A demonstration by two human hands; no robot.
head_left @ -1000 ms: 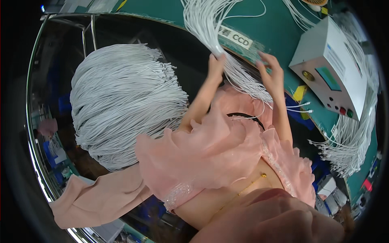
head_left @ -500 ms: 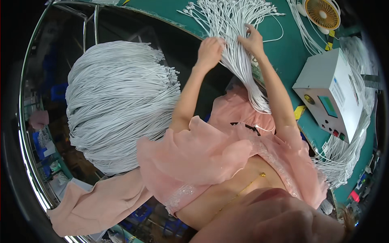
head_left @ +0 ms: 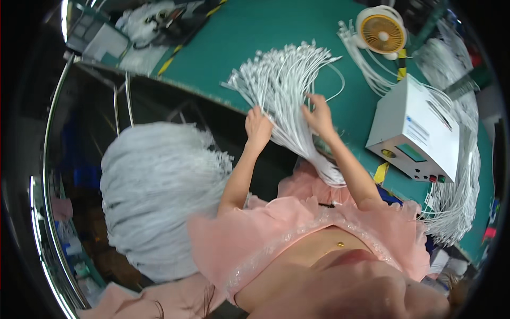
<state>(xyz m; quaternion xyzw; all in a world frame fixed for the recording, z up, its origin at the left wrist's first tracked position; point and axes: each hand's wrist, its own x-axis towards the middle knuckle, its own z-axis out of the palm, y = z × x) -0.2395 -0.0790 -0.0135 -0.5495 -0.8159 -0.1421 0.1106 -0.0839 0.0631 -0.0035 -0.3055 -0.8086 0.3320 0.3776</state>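
Observation:
A thick bundle of white cables (head_left: 284, 80) lies fanned out on the green table, connector ends toward the far side. Its gathered lower end hangs over the near edge to my lap. My left hand (head_left: 258, 128) is at the bundle's left side, its fingers curled over the outer cables. Against the right side rests my right hand (head_left: 320, 118), thumb and fingers apart, touching the strands. One loose cable loops out to the right of the bundle.
A large pile of white cables (head_left: 159, 196) hangs at left beside a metal rail (head_left: 49, 159). On the green table (head_left: 255, 26) stand a white control box (head_left: 417, 133) and an orange-and-white fan (head_left: 382, 34). More cables (head_left: 457, 207) lie at far right.
The view has shifted, so the table, bundle and hands now appear lower and more of the table's far side shows. Both hands stay at the bundle's sides.

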